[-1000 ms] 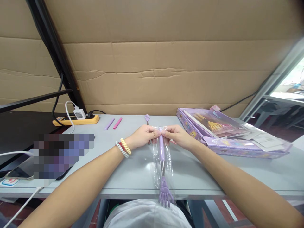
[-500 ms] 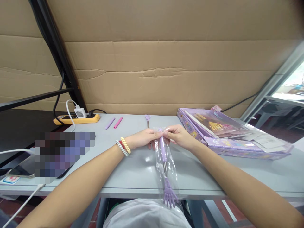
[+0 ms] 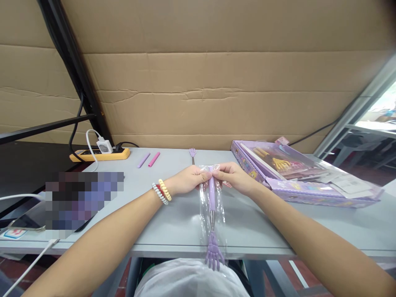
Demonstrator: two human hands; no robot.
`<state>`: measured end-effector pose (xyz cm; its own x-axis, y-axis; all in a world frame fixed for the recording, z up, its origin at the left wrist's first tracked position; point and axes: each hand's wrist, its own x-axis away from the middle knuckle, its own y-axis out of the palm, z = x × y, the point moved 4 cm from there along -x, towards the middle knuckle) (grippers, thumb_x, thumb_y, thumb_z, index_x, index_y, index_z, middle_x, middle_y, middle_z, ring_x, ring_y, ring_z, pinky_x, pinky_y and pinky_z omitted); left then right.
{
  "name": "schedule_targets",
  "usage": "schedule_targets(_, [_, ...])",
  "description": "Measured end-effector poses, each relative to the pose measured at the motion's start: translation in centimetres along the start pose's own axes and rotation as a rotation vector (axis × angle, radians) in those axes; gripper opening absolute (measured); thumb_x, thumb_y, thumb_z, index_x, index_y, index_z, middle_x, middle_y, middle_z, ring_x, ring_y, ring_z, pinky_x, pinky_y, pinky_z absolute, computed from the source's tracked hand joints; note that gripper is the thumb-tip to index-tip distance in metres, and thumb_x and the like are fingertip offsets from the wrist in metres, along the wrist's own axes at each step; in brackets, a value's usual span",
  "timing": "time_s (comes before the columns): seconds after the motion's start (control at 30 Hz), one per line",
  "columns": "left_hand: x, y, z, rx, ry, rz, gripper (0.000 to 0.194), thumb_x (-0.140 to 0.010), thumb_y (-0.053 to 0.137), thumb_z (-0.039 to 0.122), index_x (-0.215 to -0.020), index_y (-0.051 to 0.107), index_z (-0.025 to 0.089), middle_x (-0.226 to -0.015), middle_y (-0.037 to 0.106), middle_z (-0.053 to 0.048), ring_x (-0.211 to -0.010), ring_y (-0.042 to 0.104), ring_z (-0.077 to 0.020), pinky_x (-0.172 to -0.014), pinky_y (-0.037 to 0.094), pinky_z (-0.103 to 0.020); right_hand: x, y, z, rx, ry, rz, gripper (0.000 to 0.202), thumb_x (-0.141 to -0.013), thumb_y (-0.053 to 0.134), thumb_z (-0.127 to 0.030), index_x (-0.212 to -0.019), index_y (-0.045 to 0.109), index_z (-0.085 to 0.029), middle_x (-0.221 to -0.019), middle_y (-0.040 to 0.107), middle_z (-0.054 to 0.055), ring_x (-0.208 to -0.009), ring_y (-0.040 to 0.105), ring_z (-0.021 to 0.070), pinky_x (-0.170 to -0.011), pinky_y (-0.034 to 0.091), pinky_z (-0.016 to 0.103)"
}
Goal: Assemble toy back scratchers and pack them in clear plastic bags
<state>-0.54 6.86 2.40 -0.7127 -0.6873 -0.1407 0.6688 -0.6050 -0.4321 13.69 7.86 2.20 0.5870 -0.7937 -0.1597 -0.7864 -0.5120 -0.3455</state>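
Note:
A purple back scratcher (image 3: 212,198) with a hand-shaped end lies inside a clear plastic bag (image 3: 221,218), its claw pointing toward me past the table edge. My left hand (image 3: 192,180) pinches the bag's far end from the left. From the right, my right hand (image 3: 231,177) pinches the same end, the fingertips of both almost meeting over the handle. Just beyond my left hand lies another back scratcher (image 3: 192,153) with a purple claw and metal rod; its near part is hidden by that hand.
A purple handle piece (image 3: 144,160) and a pink one (image 3: 154,159) lie at the back left. Behind them sits a yellow power strip (image 3: 123,154) with a white charger. An open purple box (image 3: 321,198) holding bagged items stands at right. Cardboard (image 3: 216,111) walls the back.
The bagged back scratcher's claw end has swung slightly left, so it now hangs straighter toward me. Both hands keep their pinch at the far end of the bag.

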Motion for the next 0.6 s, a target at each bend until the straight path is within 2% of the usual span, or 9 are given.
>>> schedule_targets(0.13, [0.09, -0.06, 0.32, -0.017, 0.035, 0.017, 0.05, -0.087, 0.042, 0.055, -0.067, 0.063, 0.015, -0.064, 0.058, -0.003, -0.062, 0.052, -0.0134, -0.064, 0.042, -0.028, 0.12, 0.22, -0.23, -0.004, -0.001, -0.055, 0.039, -0.084, 0.054, -0.051, -0.076, 0.068, -0.016, -0.068, 0.064, 0.004, -0.055, 0.051, 0.0095, -0.048, 0.039, 0.022])
schedule_targets(0.23, [0.22, -0.07, 0.51, -0.014, 0.044, 0.027, 0.05, -0.086, 0.043, 0.056, -0.067, 0.064, 0.015, -0.065, 0.059, -0.003, -0.063, 0.051, -0.0135, -0.064, 0.042, -0.028, 0.08, 0.2, -0.27, 0.006, -0.006, -0.054, 0.042, -0.081, 0.055, -0.055, -0.073, 0.067, -0.016, -0.064, 0.063, 0.003, -0.054, 0.051, 0.0102, -0.048, 0.039, 0.023])
schedule_targets(0.4, [0.24, 0.03, 0.29, 0.006, -0.006, 0.012, 0.051, -0.085, 0.044, 0.058, -0.074, 0.066, 0.014, -0.069, 0.06, -0.004, -0.062, 0.049, -0.0126, -0.062, 0.042, -0.027, -0.06, -0.1, -0.36, 0.025, -0.047, 0.003, 0.047, -0.077, 0.059, -0.057, -0.055, 0.058, -0.016, -0.049, 0.051, -0.001, -0.046, 0.043, 0.008, -0.048, 0.037, 0.024])
schedule_targets(0.6, [0.15, 0.27, -0.14, 0.069, -0.052, -0.058, 0.053, -0.085, 0.044, 0.058, -0.088, 0.069, 0.012, -0.076, 0.063, -0.006, -0.062, 0.048, -0.0117, -0.06, 0.041, -0.026, -0.07, 0.03, -0.65, 0.041, -0.087, -0.016, 0.048, -0.077, 0.059, -0.056, -0.053, 0.055, -0.015, -0.047, 0.049, -0.002, -0.043, 0.036, 0.0064, -0.045, 0.032, 0.024])
